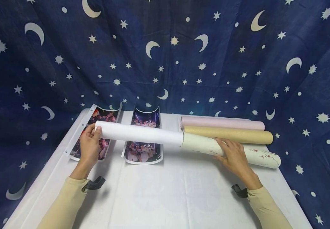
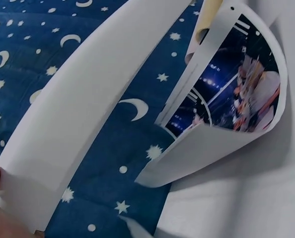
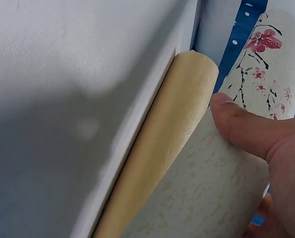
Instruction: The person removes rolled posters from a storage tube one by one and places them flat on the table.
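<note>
My left hand pinches the left end of a white paper roll, thumb on the near side. The roll's right end meets the mouth of a cream paper roll printed with red blossoms, and the two lie in one line. My right hand grips the cream roll around its middle, with the thumb across it in the right wrist view. In the left wrist view the white roll slants up from the fingertips, which show only at the edge.
Two curled photo prints, one at left and one at centre, lie on the white table. Behind the cream roll are a yellow roll and a pink roll. A dark blue moon-and-star cloth hangs around the table.
</note>
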Motion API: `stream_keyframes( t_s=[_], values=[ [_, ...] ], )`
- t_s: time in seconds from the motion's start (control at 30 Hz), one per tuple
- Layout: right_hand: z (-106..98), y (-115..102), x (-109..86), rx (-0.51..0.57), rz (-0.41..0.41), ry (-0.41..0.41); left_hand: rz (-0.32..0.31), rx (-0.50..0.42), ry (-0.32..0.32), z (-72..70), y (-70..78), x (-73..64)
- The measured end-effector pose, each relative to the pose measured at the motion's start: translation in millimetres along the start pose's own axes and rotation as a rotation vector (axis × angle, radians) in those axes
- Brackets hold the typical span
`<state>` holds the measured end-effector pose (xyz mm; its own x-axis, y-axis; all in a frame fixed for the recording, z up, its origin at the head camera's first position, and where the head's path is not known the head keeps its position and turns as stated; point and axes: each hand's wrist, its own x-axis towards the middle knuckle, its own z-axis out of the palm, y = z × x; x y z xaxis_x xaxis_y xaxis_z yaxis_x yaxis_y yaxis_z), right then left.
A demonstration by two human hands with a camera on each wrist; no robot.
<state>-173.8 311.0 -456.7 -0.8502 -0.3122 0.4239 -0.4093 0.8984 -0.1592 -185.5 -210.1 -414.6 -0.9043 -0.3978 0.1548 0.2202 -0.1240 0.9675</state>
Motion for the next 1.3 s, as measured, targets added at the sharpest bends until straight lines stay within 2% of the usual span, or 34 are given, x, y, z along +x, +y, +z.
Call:
stream_keyframes(
  t_s=[0.2,0.43,0.7,1.0,1.3],
  values=[
    [0.2,7.3,-2.5,-0.009,0.006,-0.024,0.003,-0.101,0.089,-8.0,7.4,5.5],
    [9.8,16.3,-2.7,-0.028,-0.035,-0.117,-0.039,-0.138,0.141,-8.7,15.3,7.5],
    [18.3,23.6,2.0,-0.075,-0.027,-0.156,-0.086,-0.133,0.163,-10.1,16.3,7.0],
    [24.5,28.6,17.7,-0.167,-0.035,-0.131,-0.073,-0.144,0.164,-11.0,14.6,4.8],
    [28.3,34.2,29.4,-0.181,-0.006,-0.171,-0.098,-0.127,0.172,-12.6,13.7,2.7]
  ],
)
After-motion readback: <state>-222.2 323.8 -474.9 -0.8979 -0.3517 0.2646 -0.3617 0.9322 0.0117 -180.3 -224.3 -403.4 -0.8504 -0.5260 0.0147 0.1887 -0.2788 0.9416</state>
